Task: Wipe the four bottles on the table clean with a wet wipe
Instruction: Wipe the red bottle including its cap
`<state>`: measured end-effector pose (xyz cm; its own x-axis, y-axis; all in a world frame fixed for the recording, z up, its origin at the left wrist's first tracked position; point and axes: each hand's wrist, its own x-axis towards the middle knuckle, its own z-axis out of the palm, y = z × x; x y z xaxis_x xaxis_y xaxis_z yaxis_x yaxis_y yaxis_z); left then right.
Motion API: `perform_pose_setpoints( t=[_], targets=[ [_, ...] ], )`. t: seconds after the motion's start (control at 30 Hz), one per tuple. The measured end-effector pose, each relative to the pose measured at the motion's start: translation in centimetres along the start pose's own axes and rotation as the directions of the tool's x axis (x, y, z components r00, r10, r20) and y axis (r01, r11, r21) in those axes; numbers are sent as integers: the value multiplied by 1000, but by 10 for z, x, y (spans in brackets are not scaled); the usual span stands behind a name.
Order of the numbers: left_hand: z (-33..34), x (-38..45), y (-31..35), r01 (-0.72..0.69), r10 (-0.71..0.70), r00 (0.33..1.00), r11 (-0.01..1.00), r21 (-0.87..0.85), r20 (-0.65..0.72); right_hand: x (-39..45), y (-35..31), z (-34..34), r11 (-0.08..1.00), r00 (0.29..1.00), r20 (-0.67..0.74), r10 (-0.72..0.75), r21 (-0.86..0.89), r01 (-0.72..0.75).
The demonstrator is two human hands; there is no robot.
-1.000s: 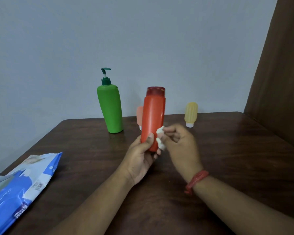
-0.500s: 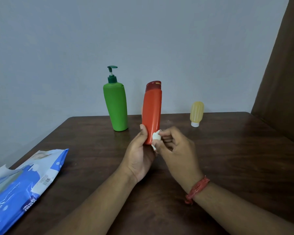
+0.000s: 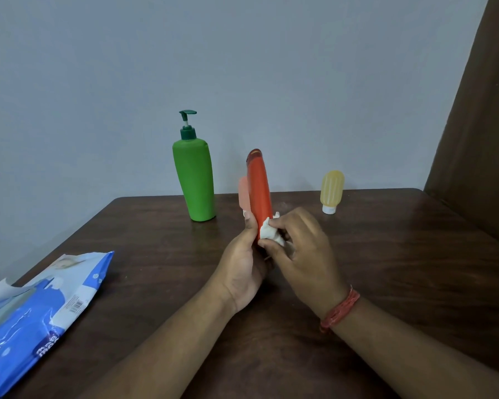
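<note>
Red thread bracelet (image 3: 340, 311); brown curtain (image 3: 478, 125); grey wall (image 3: 242, 67).

a tall bottle (image 3: 259, 194) is held upright above the middle of the desk (image 3: 415, 254), gripped at its lower end by the left hand (image 3: 244, 263). a wadded wipe (image 3: 270, 233) is pressed against its right side by the right hand (image 3: 303, 251). a pump bottle (image 3: 195, 182) stands behind and to the left, a small bottle (image 3: 243, 194) is partly hidden directly behind, and a small upside-down bottle (image 3: 332, 191) stands behind to the right. a wipes pack (image 3: 38, 315) lies at the near left edge.
</note>
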<state>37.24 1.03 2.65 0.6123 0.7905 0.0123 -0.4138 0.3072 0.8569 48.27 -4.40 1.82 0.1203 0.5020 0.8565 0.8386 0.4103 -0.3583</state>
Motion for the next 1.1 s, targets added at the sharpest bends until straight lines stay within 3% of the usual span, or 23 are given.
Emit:
perform_pose_setpoints(
  t=[0.23,0.43,0.7,0.87,1.03,1.1],
  targets=[
    [-3,-1,0,-1,3,1000,996,-84,27,2,8,-3,984,989,38,-145,-94,148],
    [-6,1,-4,-74,76,991,997,23,-112,4,14,-7,980,981,108,-163,-95,174],
    [-7,-2,1,-21,-1,994,978,-209,-106,1,8,-3,922,908,264,-326,-123,367],
    [-6,0,3,-49,15,987,977,-208,-158,4,20,-6,933,946,220,-238,-219,286],
    [-10,-3,3,-6,-26,991,971,-238,-130,1,15,-5,877,853,350,-387,-144,458],
    [-8,-1,1,-19,-8,992,977,-212,-128,7,22,-9,901,906,284,-315,-209,379]
  ],
)
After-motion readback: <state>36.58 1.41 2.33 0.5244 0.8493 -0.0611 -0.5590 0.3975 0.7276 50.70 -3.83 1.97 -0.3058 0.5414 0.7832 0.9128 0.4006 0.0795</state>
